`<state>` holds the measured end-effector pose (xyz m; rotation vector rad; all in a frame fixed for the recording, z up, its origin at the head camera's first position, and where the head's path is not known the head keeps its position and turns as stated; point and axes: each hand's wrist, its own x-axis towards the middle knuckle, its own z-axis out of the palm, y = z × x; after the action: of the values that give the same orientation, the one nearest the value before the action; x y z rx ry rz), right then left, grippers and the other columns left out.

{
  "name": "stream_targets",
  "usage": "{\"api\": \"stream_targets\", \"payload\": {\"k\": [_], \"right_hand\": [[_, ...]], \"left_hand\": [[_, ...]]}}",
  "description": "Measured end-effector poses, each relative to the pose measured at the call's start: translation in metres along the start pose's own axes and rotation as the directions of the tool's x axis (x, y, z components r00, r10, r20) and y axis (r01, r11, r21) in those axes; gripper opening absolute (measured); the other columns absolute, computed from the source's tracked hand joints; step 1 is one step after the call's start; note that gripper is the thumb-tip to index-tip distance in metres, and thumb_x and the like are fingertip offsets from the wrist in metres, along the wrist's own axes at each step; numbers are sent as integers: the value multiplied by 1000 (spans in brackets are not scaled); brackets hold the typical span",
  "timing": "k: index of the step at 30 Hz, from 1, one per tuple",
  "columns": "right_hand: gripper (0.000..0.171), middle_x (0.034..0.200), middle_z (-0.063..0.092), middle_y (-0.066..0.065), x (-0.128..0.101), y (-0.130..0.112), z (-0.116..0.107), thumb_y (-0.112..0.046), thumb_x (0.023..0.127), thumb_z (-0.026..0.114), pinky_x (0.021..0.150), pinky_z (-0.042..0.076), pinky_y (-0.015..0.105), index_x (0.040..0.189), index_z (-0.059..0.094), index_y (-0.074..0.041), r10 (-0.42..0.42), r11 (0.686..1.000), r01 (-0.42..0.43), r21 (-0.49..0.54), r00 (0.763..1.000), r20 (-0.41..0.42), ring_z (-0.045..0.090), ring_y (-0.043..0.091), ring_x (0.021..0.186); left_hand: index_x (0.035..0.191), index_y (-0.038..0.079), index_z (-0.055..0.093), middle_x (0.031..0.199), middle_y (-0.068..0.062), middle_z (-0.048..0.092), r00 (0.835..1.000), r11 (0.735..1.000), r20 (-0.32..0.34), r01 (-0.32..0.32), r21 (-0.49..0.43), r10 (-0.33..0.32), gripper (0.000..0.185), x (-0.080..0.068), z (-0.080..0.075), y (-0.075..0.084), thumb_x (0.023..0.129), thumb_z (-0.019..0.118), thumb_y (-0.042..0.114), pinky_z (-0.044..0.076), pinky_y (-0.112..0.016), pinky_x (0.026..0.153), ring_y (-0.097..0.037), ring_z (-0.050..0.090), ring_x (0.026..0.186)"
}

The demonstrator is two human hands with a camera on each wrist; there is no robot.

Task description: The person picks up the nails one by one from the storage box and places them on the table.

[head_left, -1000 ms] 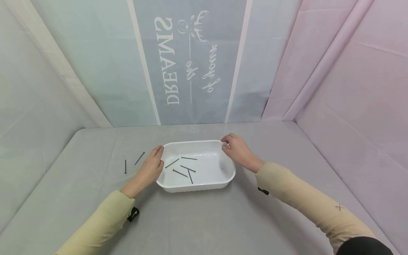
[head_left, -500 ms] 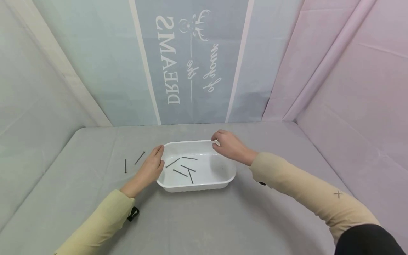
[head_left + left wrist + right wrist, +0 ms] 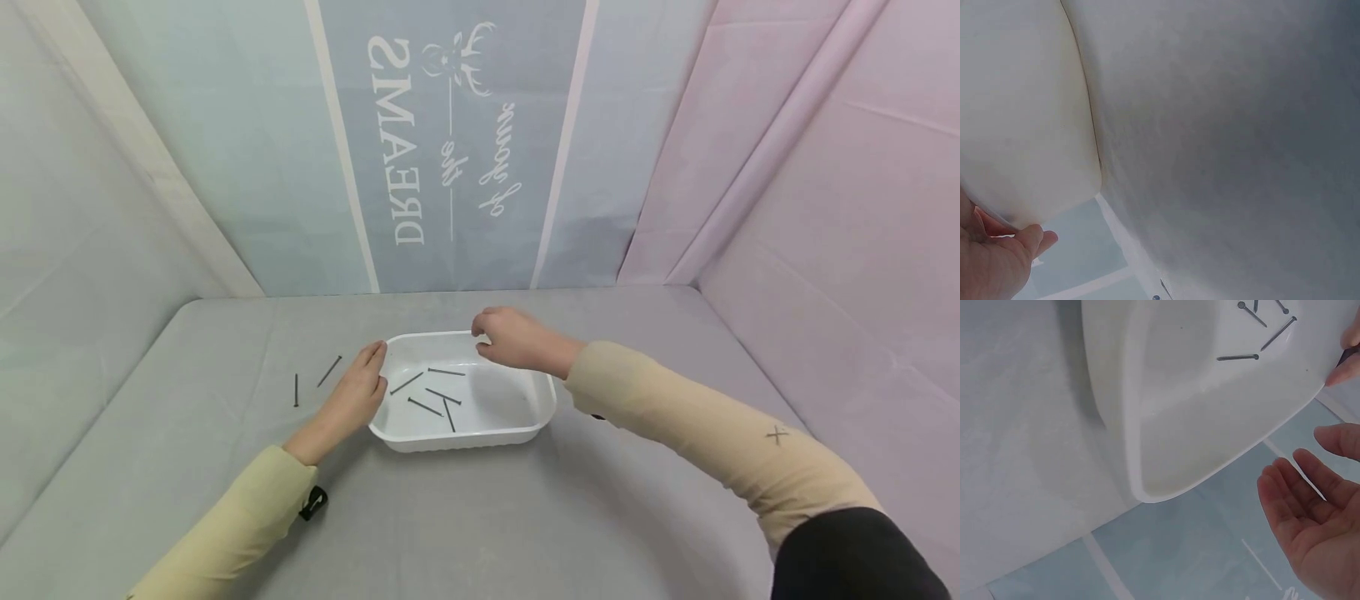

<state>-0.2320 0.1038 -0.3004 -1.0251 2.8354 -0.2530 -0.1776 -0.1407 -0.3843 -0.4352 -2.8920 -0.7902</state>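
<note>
My left hand [image 3: 354, 398] grips the left end of a white rectangular tray [image 3: 504, 404]. The left wrist view shows that hand's thumb and fingers [image 3: 1030, 237] pinching the tray's rim. Inside the tray, several dark nails [image 3: 447, 372] lie scattered, mostly toward its left half. Over the far rim, right of the middle, hovers my right hand [image 3: 517, 340]. From the right wrist view, its fingers are loosely bent, the thumb stands apart from them, and nothing is between them. The hand is just beyond the tray's rim [image 3: 1210, 480] there.
Two more nails lie on the grey cloth to the left of the tray, one upright in view [image 3: 296, 390] and one slanted [image 3: 329, 372]. A printed backdrop [image 3: 450, 167] rises behind the table, with cloth walls [image 3: 810, 192] at both sides.
My right hand has let go of the tray's far right corner and moved left along the far rim. My left hand, the tray and the nails stay nearly where they were.
</note>
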Motion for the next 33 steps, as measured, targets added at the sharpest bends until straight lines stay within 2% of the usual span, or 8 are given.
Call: {"api": "stream_targets", "payload": {"k": [7,14,24,33], "right_hand": [[29,109,61,13,9,-9,-1,-13,87,53,86,48,34,111,60,2,-35,999,39,-38,994,104,57,24,101],[30,112,60,12,17,-19,-3,-12,89,52,86,48,32,115,59,2,-29,999,35,-30,983,179,57,22,102],[30,113,61,10,29,-26,4,-12,89,52,85,49,28,115,59,-1,-27,998,38,-51,978,206,58,18,102],[28,111,62,10,34,-31,14,-12,88,56,83,49,28,114,60,-2,-37,996,53,-70,978,207,59,19,99]], "left_hand": [[135,-15,27,139,-30,29,1000,1000,-1,-1,1,1,50,0,0,1,91,44,0,32,-48,103,-41,31,127],[135,-16,27,139,-30,29,1000,1000,-1,-2,2,2,50,0,1,0,91,43,0,32,-49,103,-41,30,128],[135,-15,27,139,-30,29,1000,1000,-7,8,6,-8,50,0,-1,1,91,43,0,32,-48,104,-41,31,128],[136,-14,25,140,-29,27,1000,1000,10,19,-3,-18,51,0,-2,1,91,43,1,30,-48,105,-40,29,129]]}}
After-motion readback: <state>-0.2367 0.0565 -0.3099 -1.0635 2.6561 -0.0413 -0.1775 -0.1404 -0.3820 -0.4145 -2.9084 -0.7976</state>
